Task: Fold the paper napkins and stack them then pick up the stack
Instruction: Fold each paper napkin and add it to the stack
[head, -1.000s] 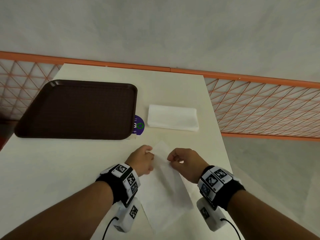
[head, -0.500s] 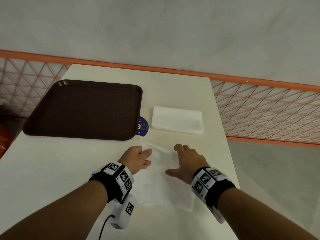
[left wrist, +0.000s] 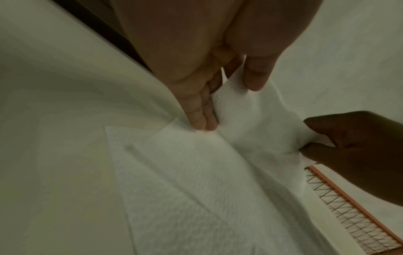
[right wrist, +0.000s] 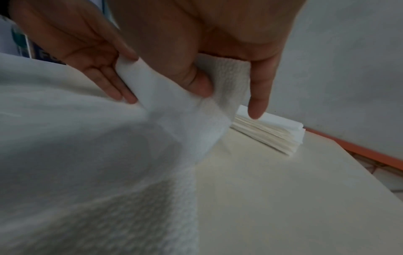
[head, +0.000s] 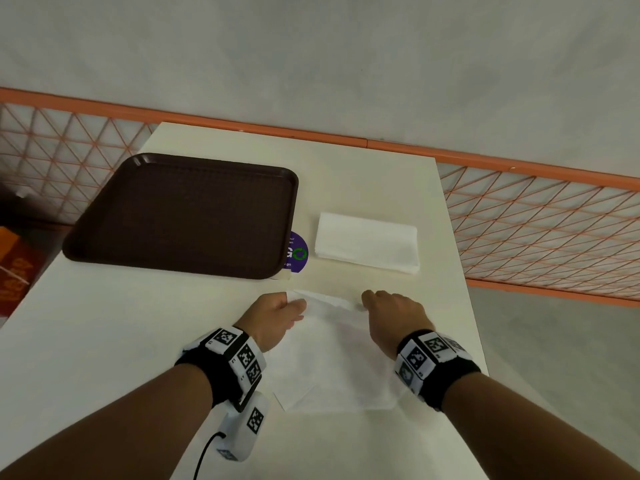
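Closest to the person, a white embossed paper napkin (head: 332, 355) lies spread flat on the cream table (head: 104, 341), not folded yet. The left hand (head: 273, 317) pinches its far left corner between thumb and fingers, and the right hand (head: 391, 317) pinches the far right corner the same way, so that far edge is lifted a bit while the rest stays on the table. Looks like the fold is just starting. Further back sits the pile of white napkins (head: 367, 242), beside a dark brown plastic tray (head: 187, 213). Stacking and pickup are still left.
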Motion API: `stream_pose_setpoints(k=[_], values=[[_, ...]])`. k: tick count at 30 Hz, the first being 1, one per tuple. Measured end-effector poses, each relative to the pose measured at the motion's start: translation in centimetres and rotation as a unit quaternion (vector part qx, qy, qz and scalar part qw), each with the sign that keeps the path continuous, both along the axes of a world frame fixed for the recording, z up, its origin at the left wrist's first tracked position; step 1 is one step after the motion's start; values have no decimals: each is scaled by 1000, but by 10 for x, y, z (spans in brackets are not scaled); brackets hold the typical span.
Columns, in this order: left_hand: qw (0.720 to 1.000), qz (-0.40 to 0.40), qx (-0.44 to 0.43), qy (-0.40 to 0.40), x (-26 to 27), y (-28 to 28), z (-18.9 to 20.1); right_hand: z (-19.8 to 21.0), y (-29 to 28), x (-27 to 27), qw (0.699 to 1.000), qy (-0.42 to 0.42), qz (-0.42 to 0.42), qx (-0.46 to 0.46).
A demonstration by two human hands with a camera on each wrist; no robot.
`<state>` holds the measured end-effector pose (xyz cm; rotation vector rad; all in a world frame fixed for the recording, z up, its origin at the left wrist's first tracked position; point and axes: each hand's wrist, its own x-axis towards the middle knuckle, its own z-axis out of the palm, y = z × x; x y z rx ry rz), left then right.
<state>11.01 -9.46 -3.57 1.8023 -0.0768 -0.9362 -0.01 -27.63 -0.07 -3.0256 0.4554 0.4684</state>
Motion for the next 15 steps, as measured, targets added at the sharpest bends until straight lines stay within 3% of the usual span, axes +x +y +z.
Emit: stream_pose_setpoints(k=[4,7,10,12,15], values=[[998,-54,-23,36,2,6,7,-7,-3,-24,996,-42,74,19],[992,-125,12,24,3,8,16,-20,-1,-40,991,-51,125,6],[986,-117,87,-86,8,10,17,-20,8,-45,989,-39,137,39],[950,-137,160,-231,8,10,18,-21,11,-46,989,-10,132,59],[868,-275,200,-362,-2,7,17,-21,20,-51,987,-5,151,48]])
